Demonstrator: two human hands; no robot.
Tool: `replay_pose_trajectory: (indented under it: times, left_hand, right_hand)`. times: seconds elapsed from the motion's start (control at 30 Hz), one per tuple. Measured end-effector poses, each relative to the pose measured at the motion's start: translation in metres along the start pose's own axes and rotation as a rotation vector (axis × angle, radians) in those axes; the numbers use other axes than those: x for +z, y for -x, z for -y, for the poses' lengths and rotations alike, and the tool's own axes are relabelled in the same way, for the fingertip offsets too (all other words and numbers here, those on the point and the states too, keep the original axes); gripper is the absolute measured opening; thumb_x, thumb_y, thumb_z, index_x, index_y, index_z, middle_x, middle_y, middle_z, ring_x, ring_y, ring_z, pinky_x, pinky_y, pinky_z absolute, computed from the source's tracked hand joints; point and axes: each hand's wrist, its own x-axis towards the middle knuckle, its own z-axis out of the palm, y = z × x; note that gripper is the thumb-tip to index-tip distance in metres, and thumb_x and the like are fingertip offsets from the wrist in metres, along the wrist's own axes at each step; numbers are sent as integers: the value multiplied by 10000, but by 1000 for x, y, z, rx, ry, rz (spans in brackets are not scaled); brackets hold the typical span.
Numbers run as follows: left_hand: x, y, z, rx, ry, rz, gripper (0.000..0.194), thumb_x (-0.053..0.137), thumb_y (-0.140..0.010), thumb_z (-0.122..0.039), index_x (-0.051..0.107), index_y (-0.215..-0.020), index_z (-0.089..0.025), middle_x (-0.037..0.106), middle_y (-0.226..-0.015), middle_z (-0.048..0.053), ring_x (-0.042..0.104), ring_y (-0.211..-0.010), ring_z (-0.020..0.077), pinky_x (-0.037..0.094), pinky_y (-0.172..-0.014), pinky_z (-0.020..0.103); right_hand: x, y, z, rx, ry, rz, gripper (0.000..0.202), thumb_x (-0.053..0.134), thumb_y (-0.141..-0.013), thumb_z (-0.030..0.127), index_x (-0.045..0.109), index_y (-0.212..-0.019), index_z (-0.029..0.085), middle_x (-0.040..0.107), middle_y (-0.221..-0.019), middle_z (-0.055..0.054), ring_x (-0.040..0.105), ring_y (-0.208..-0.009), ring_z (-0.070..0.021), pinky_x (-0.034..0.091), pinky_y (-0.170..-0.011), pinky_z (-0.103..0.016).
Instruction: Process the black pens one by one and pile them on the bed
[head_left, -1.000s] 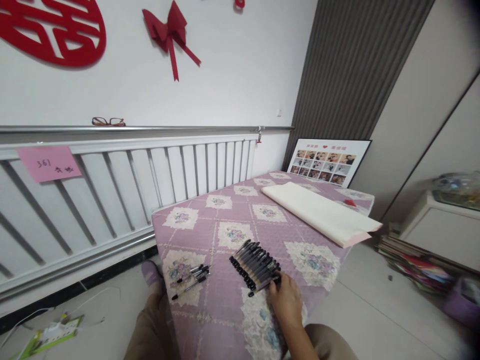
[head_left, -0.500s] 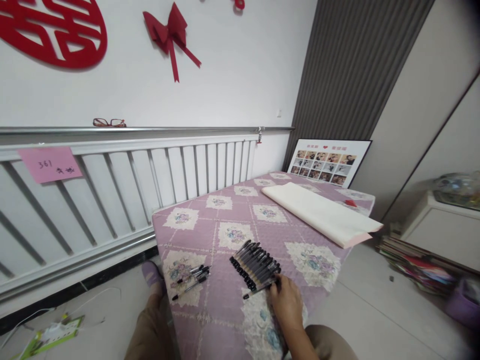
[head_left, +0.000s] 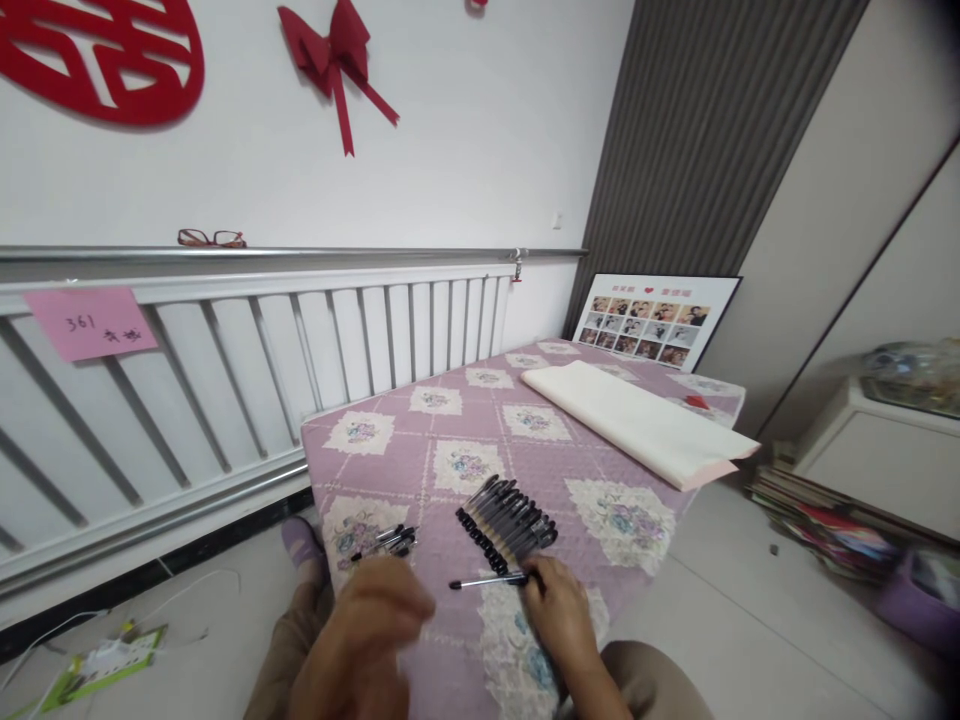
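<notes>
right hand (head_left: 559,625) with its grip pinching a single black pen (head_left: 487,581) just in front of the neat row of pens (head_left: 508,524) on the purple quilted tabletop (head_left: 450,430), left hand (head_left: 367,640) blurry, fingers loosely spread above the small loose pens (head_left: 386,542), cream roll (head_left: 637,425) further back

A home, seemingly a bedroom. A quilted floral cover lies over the table (head_left: 450,430), red wedding decorations (head_left: 337,50) hang on the wall, and a framed photo collage (head_left: 652,320) leans beside wardrobe doors (head_left: 862,200).
</notes>
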Motion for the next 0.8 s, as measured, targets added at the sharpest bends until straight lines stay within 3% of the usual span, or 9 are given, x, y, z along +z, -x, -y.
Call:
replay_pose_trajectory:
  times: [0.1,0.17,0.33,0.5,0.67,0.8]
  left_hand:
    - [33,-30,-4,-37,237,6,217,434,-909,-306,609,-994,-210,634,-1017,73,604,-991,229,511,-865,396]
    - [57,-34,5,-94,275,-10,210,442,-890,-301,612,-938,-187,645,-941,76,616,-910,207,517,-820,358]
    - [100,-5,53,-102,53,222,258,438,-856,-252,632,-1021,-213,643,-1056,82,569,-1053,233,442,-954,426]
    - [110,18,78,-93,-157,398,345,422,-855,-186,593,-1154,-209,591,-1185,72,498,-1152,226,372,-1026,416]
    - [110,21,78,19,-279,518,405,479,-851,-158,543,-1232,-278,554,-1256,25,429,-1215,229,309,-1051,424]
    - [108,17,75,1,-302,643,331,461,-893,-163,585,-1164,-307,596,-1181,5,469,-1162,214,248,-1065,446]
  right_hand:
    - [-6,7,6,-111,-70,75,217,488,-786,192,653,-921,232,677,-947,-40,599,-948,-217,406,-846,-343]
    - [-8,12,11,-158,-88,117,210,531,-797,236,652,-968,244,671,-989,-44,589,-978,-226,404,-859,-355]
    - [-10,18,21,-154,-50,173,217,576,-800,259,653,-1002,280,667,-994,-43,580,-986,-242,395,-866,-387]
    - [-11,21,31,-178,-80,219,206,561,-806,216,651,-974,293,664,-1018,-27,575,-1010,-229,391,-879,-382]
    - [-7,26,48,-256,-173,276,196,572,-820,229,647,-990,292,668,-1038,-20,580,-1019,-223,392,-904,-379]
    - [3,28,67,-297,-258,326,158,534,-862,256,650,-965,278,686,-964,-18,603,-961,-216,414,-879,-365]
